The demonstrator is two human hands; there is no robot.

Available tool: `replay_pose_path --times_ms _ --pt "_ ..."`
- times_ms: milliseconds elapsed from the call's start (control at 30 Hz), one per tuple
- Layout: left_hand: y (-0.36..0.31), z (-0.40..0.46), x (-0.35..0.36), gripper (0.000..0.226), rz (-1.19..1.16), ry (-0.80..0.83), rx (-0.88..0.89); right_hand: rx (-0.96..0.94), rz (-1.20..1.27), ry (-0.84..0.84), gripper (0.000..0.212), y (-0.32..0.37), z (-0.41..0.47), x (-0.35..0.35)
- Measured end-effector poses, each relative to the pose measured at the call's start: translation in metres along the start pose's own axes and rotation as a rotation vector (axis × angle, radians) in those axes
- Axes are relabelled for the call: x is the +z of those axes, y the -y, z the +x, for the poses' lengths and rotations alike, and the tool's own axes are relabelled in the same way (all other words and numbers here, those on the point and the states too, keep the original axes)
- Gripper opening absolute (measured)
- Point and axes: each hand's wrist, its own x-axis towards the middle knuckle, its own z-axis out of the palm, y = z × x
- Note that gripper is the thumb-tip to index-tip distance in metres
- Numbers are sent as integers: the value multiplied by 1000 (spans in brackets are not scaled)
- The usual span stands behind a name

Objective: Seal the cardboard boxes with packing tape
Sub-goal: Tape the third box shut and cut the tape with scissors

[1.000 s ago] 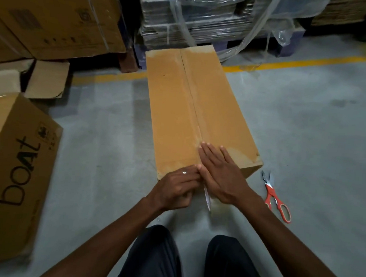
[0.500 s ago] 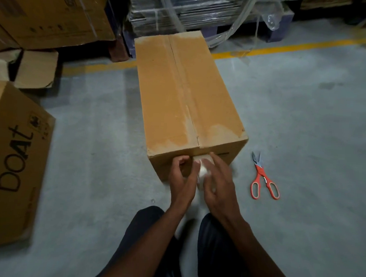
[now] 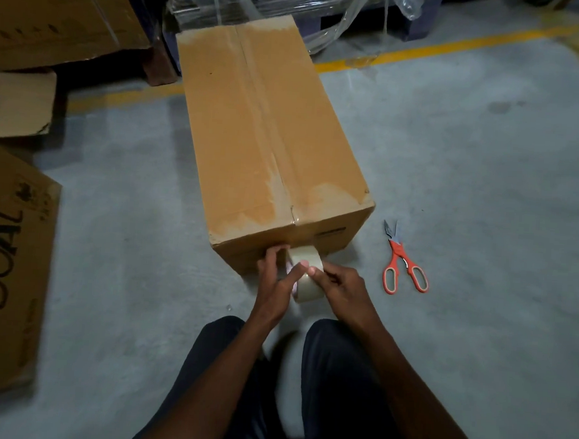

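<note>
head | L hand [image 3: 275,283] + R hand [image 3: 343,290] both grip 1 tape roll [image 3: 305,255] at 1 plain box [image 3: 269,133] | 1 scissors [image 3: 403,264]

I wear dark, near-black trousers [image 3: 335,388], plain cloth over both knees; my forearms [image 3: 404,375] run bare down to my left hand [image 3: 275,286] and right hand [image 3: 343,287]

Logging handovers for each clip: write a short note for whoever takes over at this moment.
Left hand: grip on the pale roll of packing tape, fingertips at the long brown cardboard box's near end.
Right hand: pinches the roll.
Orange-handled scissors: on the floor, right of the box.
Done: top seam looks taped.
Left: probably press tape down the end, then cut it.
</note>
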Motion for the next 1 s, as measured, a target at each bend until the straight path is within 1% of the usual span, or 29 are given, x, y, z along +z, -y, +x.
replay_pose_path --times_ms 67,100,133,167,200,233,300,333,367,400,467,533,600,667,733,800,900,933,967,1000 --pt "-1 2 4 35 -115 58 -22 41 8 23 18 -3 4 -1" --pt "-1 5 5 31 -127 72 -15 63 13 40 21 -2 6 -3" --pt "1 8 7 32 -106 82 -4 89 19 40 27 -7 10 -6" --pt "2 12 8 35 -91 88 -3 134 39 2 33 -15 14 -11" --pt "2 16 9 38 -90 85 -19 189 56 -80 38 -25 20 -18" --pt "2 19 9 40 -99 80 -37 240 22 -196 37 -42 27 -28" --pt "3 23 7 41 -110 72 -59 320 -227 -436 30 -78 39 -52" --pt "2 24 6 40 -104 75 -51 352 -354 -524 32 -95 44 -63" --pt "0 22 5 39 -108 87 -36 394 -461 -566 41 -113 46 -73" --pt "-2 20 4 41 -116 106 -29 445 -532 -570 51 -129 47 -81" --pt "-5 12 4 46 -134 146 -26 526 -653 -499 65 -151 47 -92" --pt "-5 5 3 51 -118 167 -23 519 -707 -442 75 -161 46 -94" --pt "-5 3 1 51 -90 175 -41 539 -658 -480 73 -165 50 -95" --pt "-6 5 0 44 -78 181 -58 578 -641 -495 65 -162 52 -99" --pt "-7 7 -1 42 -82 179 -68 601 -698 -451 59 -163 53 -104" --pt "-11 6 -1 42 -91 178 -62 633 -716 -406 59 -162 57 -108" --pt "-17 1 0 40 -104 190 -64 757 -609 -351 64 -142 64 -118" --pt "-19 -1 1 40 -113 189 -61 774 -505 -322 60 -130 63 -121" --pt "-21 -4 2 42 -130 186 -65 763 -350 -261 49 -118 58 -124" --pt "-21 -6 3 44 -146 182 -65 744 -179 -164 38 -104 50 -125"
